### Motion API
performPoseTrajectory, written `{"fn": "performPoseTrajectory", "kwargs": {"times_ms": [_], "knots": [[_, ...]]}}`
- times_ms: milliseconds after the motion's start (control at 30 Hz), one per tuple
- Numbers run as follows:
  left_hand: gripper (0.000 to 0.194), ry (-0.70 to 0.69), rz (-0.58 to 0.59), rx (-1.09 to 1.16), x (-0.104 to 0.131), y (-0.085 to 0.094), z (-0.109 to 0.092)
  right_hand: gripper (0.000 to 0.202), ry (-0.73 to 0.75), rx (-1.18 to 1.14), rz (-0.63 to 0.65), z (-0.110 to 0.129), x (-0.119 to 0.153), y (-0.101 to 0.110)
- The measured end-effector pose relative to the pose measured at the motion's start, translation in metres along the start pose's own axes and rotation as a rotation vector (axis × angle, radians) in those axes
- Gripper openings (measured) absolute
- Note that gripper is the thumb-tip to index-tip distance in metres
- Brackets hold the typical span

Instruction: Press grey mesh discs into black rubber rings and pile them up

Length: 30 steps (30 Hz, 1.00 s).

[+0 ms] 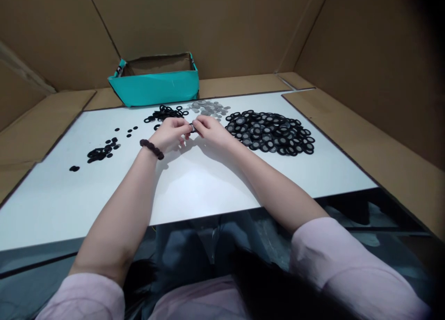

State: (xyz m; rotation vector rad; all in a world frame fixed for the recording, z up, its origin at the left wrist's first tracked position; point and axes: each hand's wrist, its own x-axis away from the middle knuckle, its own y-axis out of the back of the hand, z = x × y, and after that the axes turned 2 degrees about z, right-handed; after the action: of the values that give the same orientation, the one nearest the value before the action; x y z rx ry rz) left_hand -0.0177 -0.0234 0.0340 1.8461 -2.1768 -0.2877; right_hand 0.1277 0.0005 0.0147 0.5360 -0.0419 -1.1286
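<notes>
Between my fingertips, over the white table point(194, 185), is a small black ring point(193, 128) with a lighter middle. My left hand point(172, 132) pinches its left side, and a dark braided band point(152, 148) circles that wrist. From the other side my right hand point(210, 129) grips the same ring; the fingers partly cover it. Just behind my left hand lies a pile of black rings point(166, 112). Small grey discs point(209, 108) are spread behind my right hand. To the right sits a large heap of black rings with grey centres point(271, 132).
A turquoise-covered cardboard box point(156, 89) stands at the back left. Small black discs point(100, 152) lie scattered on the left of the table. Tall cardboard walls point(236, 33) enclose the back and sides, with cardboard strips point(347, 144) along the table's edges.
</notes>
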Motion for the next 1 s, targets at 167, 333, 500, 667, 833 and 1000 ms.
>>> {"fn": "performPoseTrajectory", "kwargs": {"times_ms": [167, 333, 500, 667, 833, 1000], "knots": [[0.012, -0.134, -0.170, 0.094, -0.004, -0.004, 0.002, 0.021, -0.014, -0.146, 0.005, -0.003, -0.005, -0.006], [0.012, -0.142, -0.158, 0.042, -0.005, -0.004, 0.004, 0.019, 0.026, -0.008, -0.063, -0.001, -0.001, -0.005], [0.012, -0.191, -0.124, 0.026, -0.003, -0.003, 0.002, 0.018, 0.074, 0.071, -0.085, 0.007, 0.006, -0.005], [0.011, -0.216, -0.159, 0.152, -0.004, -0.008, 0.001, 0.021, 0.049, -0.081, -0.119, 0.007, 0.002, -0.007], [0.013, -0.219, -0.156, 0.147, -0.002, -0.007, 0.000, 0.023, 0.026, -0.250, -0.071, 0.007, 0.002, -0.008], [0.014, -0.216, -0.143, 0.067, 0.000, -0.003, -0.003, 0.024, 0.009, -0.310, -0.074, 0.001, 0.000, -0.011]]}}
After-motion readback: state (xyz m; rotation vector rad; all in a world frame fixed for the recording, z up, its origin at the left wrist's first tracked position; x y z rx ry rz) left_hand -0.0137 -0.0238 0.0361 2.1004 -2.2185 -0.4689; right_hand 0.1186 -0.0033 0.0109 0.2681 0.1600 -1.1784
